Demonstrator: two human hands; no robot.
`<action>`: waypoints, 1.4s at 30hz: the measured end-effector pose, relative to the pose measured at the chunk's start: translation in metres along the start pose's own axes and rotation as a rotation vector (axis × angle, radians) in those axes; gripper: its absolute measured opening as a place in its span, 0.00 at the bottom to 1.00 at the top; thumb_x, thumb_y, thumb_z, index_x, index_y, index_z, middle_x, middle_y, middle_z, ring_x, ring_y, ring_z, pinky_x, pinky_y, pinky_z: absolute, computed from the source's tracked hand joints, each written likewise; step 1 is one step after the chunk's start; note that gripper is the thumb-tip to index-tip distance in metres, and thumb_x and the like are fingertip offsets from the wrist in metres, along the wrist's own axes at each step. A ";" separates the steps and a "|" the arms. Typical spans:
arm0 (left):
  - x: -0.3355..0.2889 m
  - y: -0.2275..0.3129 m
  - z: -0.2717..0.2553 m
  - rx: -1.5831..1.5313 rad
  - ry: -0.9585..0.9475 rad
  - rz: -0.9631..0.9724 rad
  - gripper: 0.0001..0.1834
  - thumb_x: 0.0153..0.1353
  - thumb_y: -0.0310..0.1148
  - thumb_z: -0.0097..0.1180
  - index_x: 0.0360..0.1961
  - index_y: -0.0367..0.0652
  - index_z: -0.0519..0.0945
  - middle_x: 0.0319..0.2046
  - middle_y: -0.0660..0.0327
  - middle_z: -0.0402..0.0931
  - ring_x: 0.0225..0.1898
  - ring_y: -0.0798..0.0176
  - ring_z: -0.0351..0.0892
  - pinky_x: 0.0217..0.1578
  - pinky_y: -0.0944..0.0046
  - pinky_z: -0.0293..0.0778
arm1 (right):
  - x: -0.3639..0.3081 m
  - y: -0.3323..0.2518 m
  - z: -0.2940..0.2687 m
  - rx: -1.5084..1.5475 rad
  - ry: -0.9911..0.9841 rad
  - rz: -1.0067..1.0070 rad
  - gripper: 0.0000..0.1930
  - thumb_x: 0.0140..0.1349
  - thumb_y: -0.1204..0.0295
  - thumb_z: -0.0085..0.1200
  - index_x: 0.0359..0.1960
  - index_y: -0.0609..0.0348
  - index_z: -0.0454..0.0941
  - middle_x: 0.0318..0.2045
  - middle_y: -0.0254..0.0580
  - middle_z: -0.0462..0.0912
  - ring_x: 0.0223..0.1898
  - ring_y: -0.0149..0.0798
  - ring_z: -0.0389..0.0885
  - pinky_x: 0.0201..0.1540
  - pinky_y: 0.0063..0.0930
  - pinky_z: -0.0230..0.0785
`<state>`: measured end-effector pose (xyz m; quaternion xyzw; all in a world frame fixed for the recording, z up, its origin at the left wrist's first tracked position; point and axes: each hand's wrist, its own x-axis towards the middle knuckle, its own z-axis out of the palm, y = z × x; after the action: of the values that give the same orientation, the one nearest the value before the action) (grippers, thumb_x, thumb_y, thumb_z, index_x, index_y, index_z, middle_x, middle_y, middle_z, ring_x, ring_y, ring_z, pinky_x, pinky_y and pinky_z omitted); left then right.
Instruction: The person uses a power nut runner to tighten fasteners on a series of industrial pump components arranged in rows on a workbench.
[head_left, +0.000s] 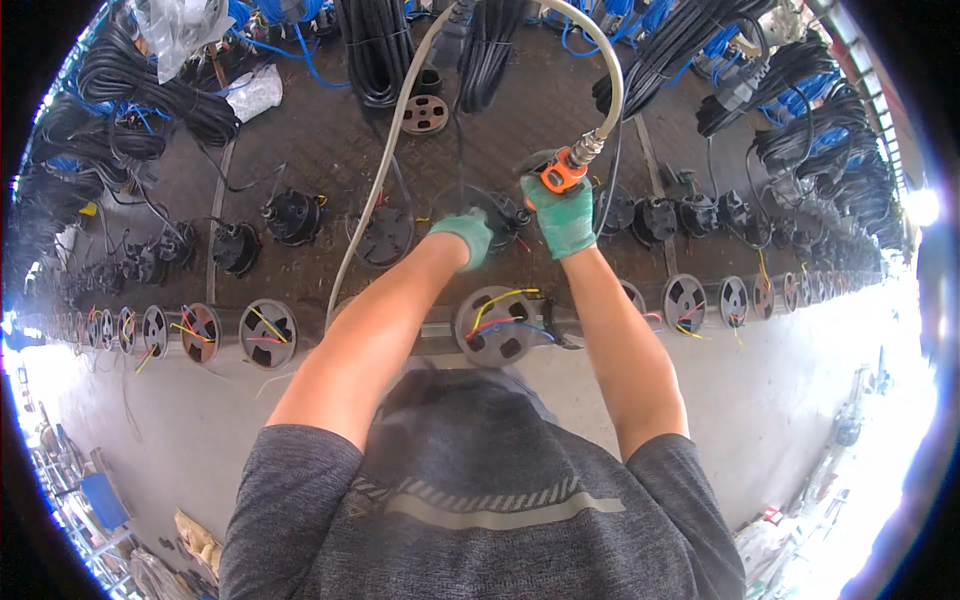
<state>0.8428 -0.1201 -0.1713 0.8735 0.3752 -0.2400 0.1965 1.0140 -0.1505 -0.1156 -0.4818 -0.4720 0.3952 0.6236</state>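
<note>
My right hand (563,222), in a green glove, is wrapped round an orange and black air tool (563,173). A pale hose (611,85) joins the tool by a metal coupling and loops over to the left. My left hand (468,236), gloved in green too, has its fingers curled at a black round part (507,226) on the dark bench and seems to steady it. The glove partly covers that part, and the tool's working end is hidden. Just nearer to me, a grey slotted disc (495,326) with yellow, red and blue wires stands at the bench edge.
Similar black round parts (235,247) and wired discs (268,333) line the dark bench (300,130) both ways. Coiled black cables (375,50) and blue cable bundles (290,10) lie along the far side. A brown slotted disc (425,115) rests beyond my left hand.
</note>
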 end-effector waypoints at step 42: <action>0.011 -0.003 0.013 -0.044 0.056 -0.008 0.26 0.60 0.29 0.61 0.61 0.39 0.83 0.73 0.44 0.67 0.68 0.42 0.75 0.62 0.49 0.78 | 0.001 0.006 -0.003 -0.008 -0.053 0.052 0.12 0.59 0.85 0.63 0.42 0.58 0.79 0.39 0.39 0.87 0.40 0.32 0.85 0.44 0.27 0.79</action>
<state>0.8435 -0.1185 -0.1890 0.8738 0.3894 -0.2079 0.2040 1.0167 -0.1491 -0.1214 -0.4859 -0.4773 0.4219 0.5984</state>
